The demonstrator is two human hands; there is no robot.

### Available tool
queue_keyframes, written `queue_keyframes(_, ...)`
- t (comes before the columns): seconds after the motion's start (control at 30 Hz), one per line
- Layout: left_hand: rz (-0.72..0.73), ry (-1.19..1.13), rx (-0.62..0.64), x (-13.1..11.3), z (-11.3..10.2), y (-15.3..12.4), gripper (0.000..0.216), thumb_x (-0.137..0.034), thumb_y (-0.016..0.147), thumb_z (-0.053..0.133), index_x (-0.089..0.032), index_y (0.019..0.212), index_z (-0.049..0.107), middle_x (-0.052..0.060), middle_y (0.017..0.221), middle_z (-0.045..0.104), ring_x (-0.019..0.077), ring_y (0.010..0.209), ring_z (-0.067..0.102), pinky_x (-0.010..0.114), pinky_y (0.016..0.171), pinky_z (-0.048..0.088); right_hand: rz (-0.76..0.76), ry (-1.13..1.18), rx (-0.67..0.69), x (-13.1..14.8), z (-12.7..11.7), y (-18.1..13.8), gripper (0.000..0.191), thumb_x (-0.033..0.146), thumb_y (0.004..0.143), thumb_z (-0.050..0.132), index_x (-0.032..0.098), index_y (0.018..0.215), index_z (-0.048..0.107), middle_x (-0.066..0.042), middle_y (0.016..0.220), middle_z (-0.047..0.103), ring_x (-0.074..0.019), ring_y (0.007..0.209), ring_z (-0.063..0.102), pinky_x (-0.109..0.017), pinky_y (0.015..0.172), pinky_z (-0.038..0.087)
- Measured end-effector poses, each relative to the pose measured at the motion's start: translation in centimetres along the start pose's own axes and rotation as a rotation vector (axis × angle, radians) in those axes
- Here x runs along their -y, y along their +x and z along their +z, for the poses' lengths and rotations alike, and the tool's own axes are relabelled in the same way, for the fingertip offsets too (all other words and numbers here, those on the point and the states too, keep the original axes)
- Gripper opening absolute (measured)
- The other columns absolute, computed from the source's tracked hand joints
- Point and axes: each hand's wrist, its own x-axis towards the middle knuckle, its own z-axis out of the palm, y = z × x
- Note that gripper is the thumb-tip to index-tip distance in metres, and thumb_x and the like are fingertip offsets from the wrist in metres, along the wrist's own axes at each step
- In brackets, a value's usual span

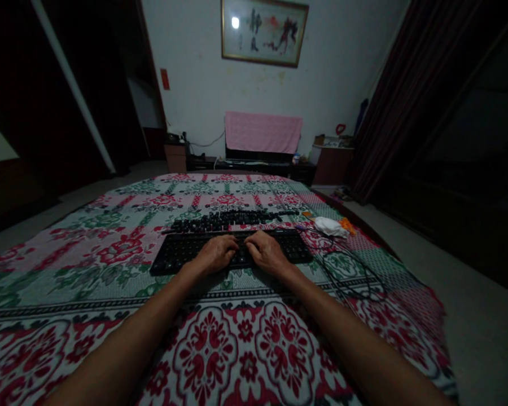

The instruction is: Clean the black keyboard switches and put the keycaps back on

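A black keyboard (173, 256) lies flat on a floral bed cover (110, 293) in front of me. My left hand (215, 255) and my right hand (267, 254) both rest on its middle, knuckles up. Their fingers are curled down and meet near the centre of the keyboard. What the fingertips hold, if anything, is hidden. Just behind the keyboard lies a long row of loose black keycaps (224, 220).
The keyboard's black cable (358, 279) loops on the cover to the right. A crumpled white cloth (329, 226) with something orange (347, 225) lies at the right edge of the bed. Beyond the bed stands a low unit with a pink cloth (263, 132) draped over it.
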Motion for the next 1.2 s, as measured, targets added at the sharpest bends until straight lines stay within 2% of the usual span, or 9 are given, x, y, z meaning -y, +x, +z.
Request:
queue_keyframes(0.17, -0.115, 0.118, -0.184, -0.9, 0.2, -2.6, 0.027, -0.024, 0.081, 0.042, -0.019, 0.093, 0.066, 0.008, 0.105, 0.062, 0.0215, 0.1, 0.055, 0.036, 0.091, 0.04, 0.02, -0.139, -0.124, 1.0, 0.2, -2.7, 0.021, 0.02, 0.086, 0.041, 0.017, 0.098, 0.058, -0.008, 0.095, 0.055, -0.0177, 0.089, 0.047, -0.03, 0.08, 0.033)
queue_keyframes(0.4, -0.17, 0.22, -0.341, -0.9, 2.3, -4.8, 0.031, -0.029, 0.086, 0.035, -0.019, 0.097, 0.062, 0.008, 0.11, 0.06, 0.0208, 0.107, 0.051, 0.037, 0.091, 0.038, 0.003, -0.181, -0.12, 1.0, 0.7, -3.9, 0.02, 0.02, 0.085, 0.042, 0.017, 0.093, 0.059, -0.007, 0.091, 0.055, -0.0175, 0.087, 0.045, -0.03, 0.079, 0.03)
queue_keyframes(1.2, -0.126, 0.248, -0.352, -0.7, 2.5, -4.6, 0.031, -0.028, 0.086, 0.033, -0.018, 0.094, 0.062, 0.008, 0.106, 0.061, 0.0209, 0.102, 0.053, 0.036, 0.092, 0.039, 0.033, -0.177, -0.115, 0.7, 1.0, -3.9, 0.017, 0.024, 0.085, 0.044, 0.018, 0.089, 0.059, -0.006, 0.09, 0.055, -0.0172, 0.086, 0.044, -0.03, 0.078, 0.029)
